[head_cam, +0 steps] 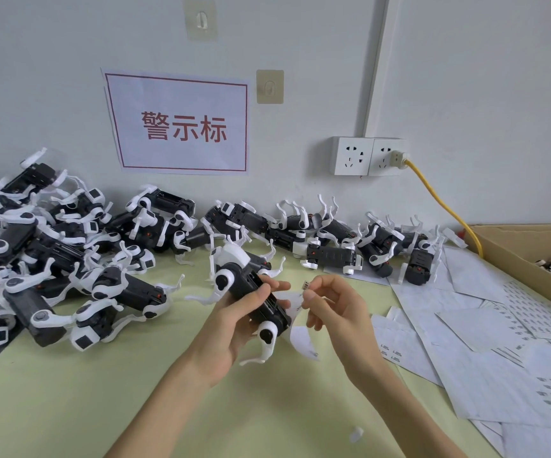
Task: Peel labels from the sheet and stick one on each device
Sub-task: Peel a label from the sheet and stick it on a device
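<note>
Daintily, right hand (330,305) pinching label (306,285).

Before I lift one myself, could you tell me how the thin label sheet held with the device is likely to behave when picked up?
Probably floppy: the label sheet curls and droops below the left hand, which grips it along with the device. It looks very light, so it may flutter or slide. The label pinched by the right hand seems small and likely to fold onto itself.

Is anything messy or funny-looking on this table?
Yes. A small white scrap lies alone on the green table, and the label sheets at right overlap crookedly instead of lying in a neat stack.
</note>
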Available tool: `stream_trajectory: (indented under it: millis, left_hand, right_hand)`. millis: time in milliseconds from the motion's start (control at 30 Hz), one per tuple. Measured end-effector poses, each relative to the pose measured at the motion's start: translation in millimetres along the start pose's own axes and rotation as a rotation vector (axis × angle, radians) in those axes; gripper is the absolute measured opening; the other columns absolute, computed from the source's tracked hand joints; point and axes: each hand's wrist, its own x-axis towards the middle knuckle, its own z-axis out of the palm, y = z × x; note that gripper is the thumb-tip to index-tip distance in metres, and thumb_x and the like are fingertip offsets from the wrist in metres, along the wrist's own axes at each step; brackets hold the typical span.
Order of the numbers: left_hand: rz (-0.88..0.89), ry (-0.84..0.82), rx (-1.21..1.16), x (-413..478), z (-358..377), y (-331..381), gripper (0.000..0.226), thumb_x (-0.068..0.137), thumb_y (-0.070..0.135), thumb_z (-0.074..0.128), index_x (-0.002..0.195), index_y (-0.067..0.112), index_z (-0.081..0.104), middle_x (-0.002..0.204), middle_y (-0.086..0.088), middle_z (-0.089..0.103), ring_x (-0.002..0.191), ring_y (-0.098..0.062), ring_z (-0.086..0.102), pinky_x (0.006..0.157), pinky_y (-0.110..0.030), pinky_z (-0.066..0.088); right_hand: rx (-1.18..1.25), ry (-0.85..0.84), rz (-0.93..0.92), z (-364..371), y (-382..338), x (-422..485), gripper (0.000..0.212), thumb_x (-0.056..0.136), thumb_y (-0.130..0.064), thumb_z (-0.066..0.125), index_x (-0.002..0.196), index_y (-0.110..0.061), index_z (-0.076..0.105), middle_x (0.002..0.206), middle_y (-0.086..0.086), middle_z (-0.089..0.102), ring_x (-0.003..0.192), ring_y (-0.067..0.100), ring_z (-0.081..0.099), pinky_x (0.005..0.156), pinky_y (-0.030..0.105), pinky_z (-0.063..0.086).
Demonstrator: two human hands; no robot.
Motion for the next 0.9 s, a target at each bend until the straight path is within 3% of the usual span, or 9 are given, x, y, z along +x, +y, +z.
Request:
stream_trajectory:
  millis: [100,233,333,467,667,767,900]
  left_hand:
    - [-0.01,0.018,-0.042,0,2,1,0.042,0.085,0.039,0.066,0.118,0.015,0.063,0.132,-0.012,0.068,0.107,-0.024,0.069,0.087,-0.031,0.057]
    - [-0.012,0.051,-0.026,3,2,-2,0.055,0.084,0.052,0.076,0.126,0.018,0.065,0.127,-0.01,0.069,0.109,-0.023,0.068,0.1,-0.039,0.051]
    - [0.035,0.093,-0.051,4,4,-6,0.059,0.082,0.058,0.059,0.131,0.024,0.065,0.129,-0.012,0.067,0.109,-0.024,0.069,0.101,-0.043,0.051]
    - [0.061,0.076,-0.105,6,7,-9,0.065,0.081,0.067,0.049,0.135,0.033,0.059,0.142,-0.014,0.062,0.118,-0.027,0.066,0.116,-0.054,0.04]
    - [0.073,0.084,-0.073,8,3,-7,0.065,0.093,0.069,0.048,0.137,0.023,0.063,0.129,-0.013,0.068,0.12,-0.026,0.065,0.104,-0.046,0.046]
    - [0.057,0.041,0.022,8,-2,-4,0.068,0.092,0.066,0.046,0.135,0.017,0.064,0.138,-0.011,0.066,0.134,-0.027,0.056,0.114,-0.051,0.038]
    - [0.001,-0.067,0.154,5,0,-4,0.069,0.092,0.068,0.042,0.133,0.02,0.068,0.141,-0.009,0.064,0.133,-0.023,0.057,0.107,-0.044,0.04]
  right_hand:
    - [-0.007,-0.072,0.004,1,-5,-3,0.034,0.079,-0.034,0.076,0.1,-0.014,0.058,0.086,-0.005,0.067,0.071,0.012,0.061,0.063,0.024,0.045]
    - [-0.066,-0.203,0.009,4,-4,-8,0.061,0.068,-0.044,0.082,0.117,-0.023,0.053,0.104,-0.004,0.067,0.094,0.013,0.065,0.079,0.034,0.048]
    - [-0.148,-0.243,0.017,9,-2,-11,0.079,0.064,-0.046,0.087,0.131,-0.031,0.046,0.116,-0.008,0.064,0.108,0.011,0.064,0.092,0.033,0.05]
    - [-0.201,-0.21,-0.011,10,-1,-12,0.081,0.072,-0.039,0.085,0.138,-0.039,0.038,0.124,-0.013,0.064,0.117,0.007,0.063,0.099,0.033,0.05]
    - [-0.128,-0.169,-0.023,9,-4,-9,0.079,0.072,-0.04,0.085,0.138,-0.039,0.041,0.117,-0.009,0.071,0.109,0.013,0.069,0.1,0.034,0.049]
    - [-0.113,-0.088,-0.073,5,-7,-7,0.08,0.067,-0.048,0.083,0.137,-0.038,0.044,0.115,-0.007,0.074,0.112,0.015,0.067,0.101,0.037,0.045]
    - [-0.042,-0.006,-0.099,-2,-9,-3,0.074,0.065,-0.046,0.083,0.13,-0.04,0.05,0.109,-0.003,0.075,0.111,0.018,0.068,0.099,0.035,0.048]
